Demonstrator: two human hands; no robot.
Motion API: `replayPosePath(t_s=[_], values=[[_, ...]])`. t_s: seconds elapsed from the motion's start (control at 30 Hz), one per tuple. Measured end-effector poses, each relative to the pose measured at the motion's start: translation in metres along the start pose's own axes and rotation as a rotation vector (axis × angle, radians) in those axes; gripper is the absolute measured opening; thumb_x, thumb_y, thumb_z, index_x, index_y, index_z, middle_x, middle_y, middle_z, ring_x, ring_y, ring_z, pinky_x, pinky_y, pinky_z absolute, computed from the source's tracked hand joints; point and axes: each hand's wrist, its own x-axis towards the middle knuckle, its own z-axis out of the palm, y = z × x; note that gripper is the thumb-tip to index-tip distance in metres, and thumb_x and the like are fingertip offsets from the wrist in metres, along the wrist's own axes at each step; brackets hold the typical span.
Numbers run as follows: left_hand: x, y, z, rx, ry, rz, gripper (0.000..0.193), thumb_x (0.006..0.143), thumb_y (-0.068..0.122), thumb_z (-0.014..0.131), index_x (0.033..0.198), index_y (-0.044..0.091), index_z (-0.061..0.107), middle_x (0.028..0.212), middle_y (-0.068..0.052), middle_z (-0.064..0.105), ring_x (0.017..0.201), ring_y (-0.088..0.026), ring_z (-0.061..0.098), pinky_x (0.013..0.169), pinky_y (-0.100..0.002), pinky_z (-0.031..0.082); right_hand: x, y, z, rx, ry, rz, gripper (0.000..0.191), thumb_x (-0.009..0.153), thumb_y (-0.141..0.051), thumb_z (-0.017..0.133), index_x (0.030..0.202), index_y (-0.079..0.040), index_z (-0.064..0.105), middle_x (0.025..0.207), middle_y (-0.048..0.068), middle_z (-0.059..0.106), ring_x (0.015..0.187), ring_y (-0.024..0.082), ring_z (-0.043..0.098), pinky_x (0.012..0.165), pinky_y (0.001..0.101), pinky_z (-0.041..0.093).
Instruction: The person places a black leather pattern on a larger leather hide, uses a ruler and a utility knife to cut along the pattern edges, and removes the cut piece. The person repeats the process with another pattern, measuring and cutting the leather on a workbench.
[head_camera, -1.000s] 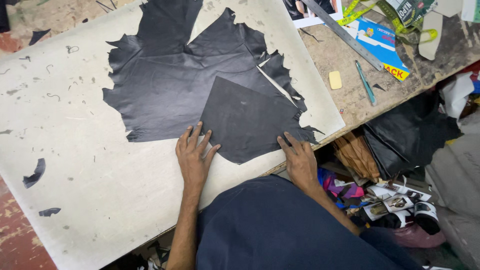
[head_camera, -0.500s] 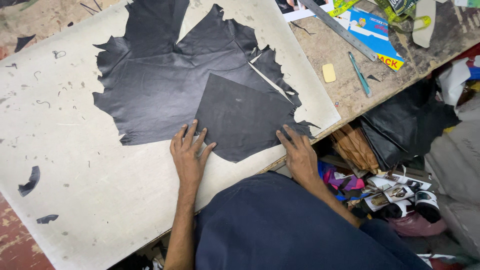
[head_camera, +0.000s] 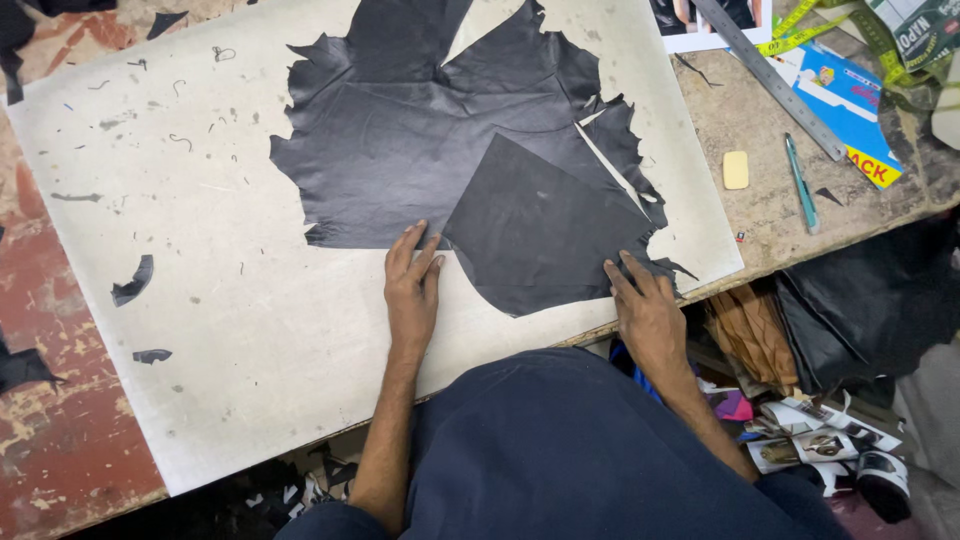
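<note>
Honestly that black leather hide (head_camera: 420, 130) looks thin and floppy, spread flat on the pale cutting board (head_camera: 220, 300) from top centre down to mid-frame, with a darker cut panel (head_camera: 545, 230) lying on it. Left hand (head_camera: 412, 290) presses its lower edge, fingers slightly apart; right hand (head_camera: 648, 315) pins the ragged right corner, fingers spread. I'd guess it slides easily, so hold it flat-palmed near the edges.

Black leather hide (head_camera: 420, 150) w/ dark grey cut piece (head_camera: 540, 230) is seen on off-white, speckled cutting board (head_camera: 220, 330). Far right: pale yellow block (head_camera: 736, 169), teal pen (head_camera: 801, 182), steel-grey ruler (head_camera: 770, 80). Tabletop (head_camera: 40, 400) at left is marked red-brown, worn.
</note>
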Motion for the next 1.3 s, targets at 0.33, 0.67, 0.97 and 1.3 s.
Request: replayPosePath(t_s=[0.33, 0.67, 0.97, 1.3], values=[[-0.007, 0.009, 0.006, 0.129, -0.016, 0.086, 0.04, 0.086, 0.021, 0.081, 0.126, 0.015, 0.074, 0.145, -0.001, 0.064, 0.141, -0.026, 0.048, 0.118, -0.045, 0.034, -0.001, 0.003, 0.006, -0.01, -0.044, 0.02, 0.038, 0.098, -0.013, 0.066, 0.136, -0.011, 0.068, 0.144, 0.012, 0.061, 0.094, 0.026, 0.061, 0.073, 0.0351, 0.058], [0.003, 0.001, 0.008, 0.183, -0.007, 0.112, 0.039, 0.082, 0.028, 0.083, 0.119, 0.014, 0.077, 0.147, -0.006, 0.061, 0.138, -0.029, 0.048, 0.114, -0.046, 0.034, -0.001, 0.001, 0.007, -0.002, -0.026, 0.016, 0.04, 0.096, -0.013, 0.067, 0.136, -0.013, 0.068, 0.144, 0.011, 0.061, 0.097, 0.027, 0.061, 0.075, 0.0356, 0.059], [0.001, -0.002, 0.01, 0.073, -0.005, 0.033, 0.053, 0.086, 0.032, 0.082, 0.135, 0.017, 0.07, 0.148, -0.001, 0.061, 0.14, -0.025, 0.049, 0.118, -0.045, 0.034, 0.0, 0.002, 0.008, -0.014, -0.063, 0.032, 0.039, 0.097, -0.013, 0.066, 0.135, -0.013, 0.068, 0.145, 0.013, 0.061, 0.093, 0.026, 0.061, 0.071, 0.0349, 0.059], [0.007, 0.01, 0.017, 0.245, -0.043, 0.107, 0.043, 0.08, 0.036, 0.084, 0.119, 0.018, 0.08, 0.151, -0.002, 0.057, 0.137, -0.029, 0.044, 0.113, -0.05, 0.027, 0.001, -0.001, 0.003, -0.01, 0.017, -0.019, 0.038, 0.096, -0.011, 0.067, 0.134, -0.012, 0.069, 0.143, 0.01, 0.062, 0.096, 0.028, 0.062, 0.079, 0.0375, 0.058]])
